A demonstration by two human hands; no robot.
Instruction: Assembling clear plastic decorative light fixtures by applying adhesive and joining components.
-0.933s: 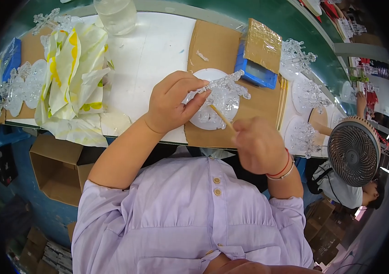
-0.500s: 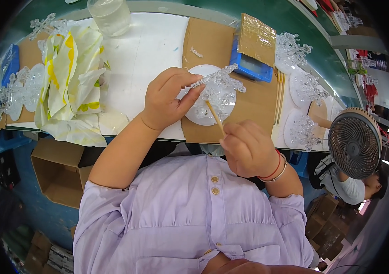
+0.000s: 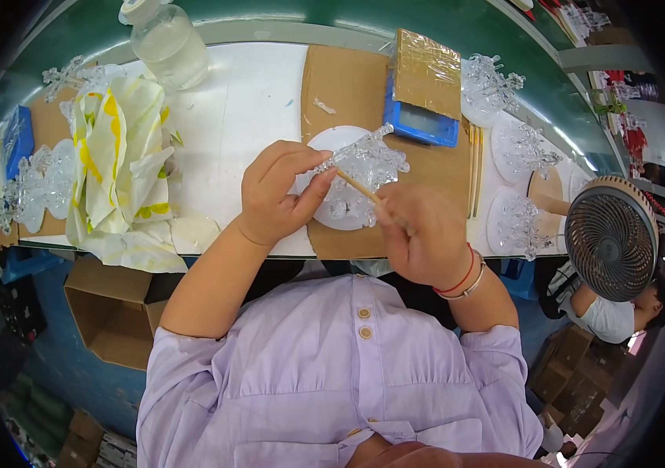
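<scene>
My left hand [image 3: 279,193] pinches a clear glass-like ornament [image 3: 366,160] with branching arms, holding it over a white round plate [image 3: 338,142] on a brown cardboard sheet [image 3: 342,84]. My right hand [image 3: 420,234] grips a thin wooden stick [image 3: 358,187] whose tip touches the ornament near my left thumb. Both hands work close together above the plate, just beyond my lilac shirt front.
A blue box with a taped cardboard lid [image 3: 424,84] sits behind the plate. More clear ornaments on white discs [image 3: 518,148] lie at right, by a small fan [image 3: 612,235]. A clear bottle [image 3: 164,43], a white-and-yellow cloth [image 3: 120,156] and further ornaments [image 3: 36,179] lie left. An open carton [image 3: 110,308] stands below the table.
My right hand has shifted slightly along the ornament with the stick. My left hand keeps its pinch on the ornament, turned a little over the plate.
</scene>
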